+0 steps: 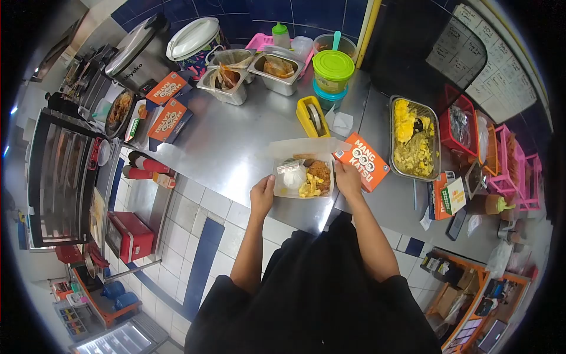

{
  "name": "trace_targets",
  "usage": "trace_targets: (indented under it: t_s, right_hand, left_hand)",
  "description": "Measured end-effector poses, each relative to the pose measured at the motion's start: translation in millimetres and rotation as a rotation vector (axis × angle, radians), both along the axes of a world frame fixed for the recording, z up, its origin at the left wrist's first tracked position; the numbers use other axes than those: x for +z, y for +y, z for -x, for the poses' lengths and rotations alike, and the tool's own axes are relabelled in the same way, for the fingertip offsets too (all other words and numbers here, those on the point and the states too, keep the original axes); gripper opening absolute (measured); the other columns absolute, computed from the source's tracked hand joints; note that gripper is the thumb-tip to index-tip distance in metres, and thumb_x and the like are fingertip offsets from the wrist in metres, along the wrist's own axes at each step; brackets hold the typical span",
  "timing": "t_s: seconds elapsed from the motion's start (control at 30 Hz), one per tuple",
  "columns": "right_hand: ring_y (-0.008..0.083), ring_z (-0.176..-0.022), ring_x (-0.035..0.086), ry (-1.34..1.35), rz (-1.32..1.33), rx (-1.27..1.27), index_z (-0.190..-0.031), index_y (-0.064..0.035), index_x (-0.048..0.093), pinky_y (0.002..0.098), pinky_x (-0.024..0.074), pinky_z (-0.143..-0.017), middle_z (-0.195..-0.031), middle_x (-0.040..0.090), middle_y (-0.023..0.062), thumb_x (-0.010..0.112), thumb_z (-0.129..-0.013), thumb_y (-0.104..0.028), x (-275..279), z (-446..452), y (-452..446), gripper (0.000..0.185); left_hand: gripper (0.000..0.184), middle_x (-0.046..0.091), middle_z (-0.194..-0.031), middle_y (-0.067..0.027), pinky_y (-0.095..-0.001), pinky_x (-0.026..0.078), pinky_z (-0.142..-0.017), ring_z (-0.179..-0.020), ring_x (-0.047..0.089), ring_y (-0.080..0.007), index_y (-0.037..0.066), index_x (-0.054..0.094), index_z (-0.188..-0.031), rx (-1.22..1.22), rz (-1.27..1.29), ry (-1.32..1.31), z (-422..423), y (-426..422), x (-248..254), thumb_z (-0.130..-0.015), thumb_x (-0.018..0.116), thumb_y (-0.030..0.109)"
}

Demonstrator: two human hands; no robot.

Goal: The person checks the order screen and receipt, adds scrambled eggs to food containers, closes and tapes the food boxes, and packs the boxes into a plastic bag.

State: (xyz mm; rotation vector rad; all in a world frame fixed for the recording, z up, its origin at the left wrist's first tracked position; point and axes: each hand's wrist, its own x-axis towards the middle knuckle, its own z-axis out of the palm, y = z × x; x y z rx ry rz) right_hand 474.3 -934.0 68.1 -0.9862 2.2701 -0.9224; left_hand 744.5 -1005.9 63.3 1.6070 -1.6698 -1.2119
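My left hand (263, 196) grips the left side of a white paper food box (289, 148), and my right hand (348, 180) grips its right side. The box is held at the front edge of the steel counter with its flap raised at the back. Inside lie a wrapped mound of white rice (293, 177), yellow scrambled egg (312, 187) and a brown fried piece (321, 171). An orange printed carton (362, 162) is right beside my right hand; I cannot tell whether they touch.
Behind the box is a yellow tape dispenser (306, 118). A tray of scrambled egg (415, 171) stands to the right. Steel food pans (231, 94), a green-lidded tub (333, 65) and orange cartons (170, 121) stand along the back and left. A phone (456, 225) lies at the right.
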Motion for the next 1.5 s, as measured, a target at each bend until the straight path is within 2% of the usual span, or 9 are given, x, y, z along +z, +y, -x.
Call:
trace_targets:
  t_s: [0.1, 0.23, 0.4, 0.67, 0.83, 0.97, 1.0, 1.23, 1.5]
  right_hand:
    - [0.0440, -0.082, 0.066, -0.140, -0.005, -0.059, -0.083, 0.0036, 0.070, 0.0489, 0.0501, -0.076, -0.081, 0.069, 0.0248, 0.054, -0.096, -0.033, -9, 9, -8, 0.042]
    - [0.0156, -0.064, 0.064, 0.036, -0.067, 0.079, -0.085, 0.0018, 0.071, 0.0320, 0.0509, -0.059, -0.072, 0.070, 0.0104, 0.059, -0.097, -0.027, -3, 10, -3, 0.034]
    - [0.0179, -0.071, 0.064, -0.518, -0.037, -0.151, -0.097, 0.0012, 0.070, 0.0362, 0.0517, -0.059, -0.084, 0.068, 0.0103, 0.062, -0.096, -0.032, 2, -11, 23, 0.034]
    - [0.0124, -0.061, 0.057, -0.564, 0.004, -0.178, -0.096, -0.0002, 0.067, 0.0291, 0.0469, -0.052, -0.074, 0.062, 0.0034, 0.062, -0.098, -0.031, 1, -14, 25, 0.032]
    - [0.0232, -0.063, 0.064, 0.001, 0.004, 0.018, -0.094, -0.0008, 0.068, 0.0361, 0.0505, -0.064, -0.065, 0.063, 0.0090, 0.063, -0.096, -0.028, 19, -8, 31, 0.027]
    - [0.0301, -0.092, 0.067, 0.324, 0.401, 0.037, -0.113, -0.0021, 0.063, 0.0411, 0.0516, -0.082, -0.105, 0.067, 0.0151, 0.066, -0.089, -0.012, 67, -10, 18, 0.026]
    - [0.0326, -0.105, 0.063, 0.340, 0.379, 0.106, -0.120, -0.0031, 0.060, 0.0429, 0.0500, -0.090, -0.121, 0.062, 0.0156, 0.066, -0.085, -0.005, 76, -5, 13, 0.037]
    - [0.0331, -0.107, 0.062, 0.298, 0.403, 0.172, -0.120, -0.0031, 0.061, 0.0425, 0.0486, -0.093, -0.115, 0.065, 0.0152, 0.066, -0.085, -0.006, 88, 3, -6, 0.036]
    - [0.0303, -0.109, 0.060, 0.078, 0.161, 0.307, -0.126, -0.0082, 0.063, 0.0408, 0.0477, -0.093, -0.111, 0.065, 0.0131, 0.066, -0.084, -0.006, 99, -11, -2, 0.042]
  left_hand:
    - [0.047, 0.074, -0.089, -0.0170, -0.0319, 0.052, -0.078, -0.084, 0.067, -0.0170, -0.004, 0.068, -0.119, -0.012, -0.021, -0.020, -1, 0, 3, -0.101, 0.056, 0.038]
    - [0.047, 0.073, -0.089, -0.0171, -0.0317, 0.051, -0.078, -0.084, 0.066, -0.0170, -0.004, 0.068, -0.119, -0.031, -0.051, 0.033, -5, 0, -2, -0.102, 0.054, 0.038]
    - [0.048, 0.069, -0.112, -0.0244, -0.0358, 0.048, -0.094, -0.106, 0.065, -0.0234, -0.003, 0.057, -0.134, -0.055, -0.126, 0.488, -21, 9, -26, -0.105, 0.046, 0.033]
    - [0.076, 0.029, -0.159, -0.0203, -0.0708, 0.010, -0.116, -0.152, 0.016, -0.0346, 0.004, 0.030, -0.154, -0.856, 0.513, -0.736, -61, 20, -13, -0.099, 0.043, 0.055]
    - [0.070, 0.032, -0.158, -0.0198, -0.0684, 0.014, -0.115, -0.150, 0.021, -0.0362, 0.004, 0.039, -0.150, -0.246, 0.602, -0.992, -58, -27, 7, -0.098, 0.048, 0.050]
    - [0.052, 0.051, -0.143, -0.0192, -0.0598, 0.029, -0.111, -0.135, 0.045, -0.0361, 0.002, 0.054, -0.136, -0.147, 0.681, -0.620, -47, -52, 3, -0.092, 0.061, 0.031]
    - [0.044, 0.060, -0.127, -0.0165, -0.0484, 0.042, -0.102, -0.115, 0.056, -0.0353, 0.005, 0.060, -0.126, -0.237, 0.732, -0.457, -45, -53, 8, -0.082, 0.064, 0.008]
    - [0.038, 0.064, -0.108, -0.0100, -0.0459, 0.046, -0.090, -0.107, 0.058, -0.0321, 0.012, 0.065, -0.116, -0.428, 0.581, -0.485, -32, -47, 2, -0.081, 0.074, 0.023]
    - [0.024, 0.068, -0.109, -0.0112, -0.0439, 0.048, -0.083, -0.097, 0.063, -0.0317, 0.011, 0.069, -0.106, 0.088, 0.627, -0.621, -41, -71, -31, -0.082, 0.064, 0.009]
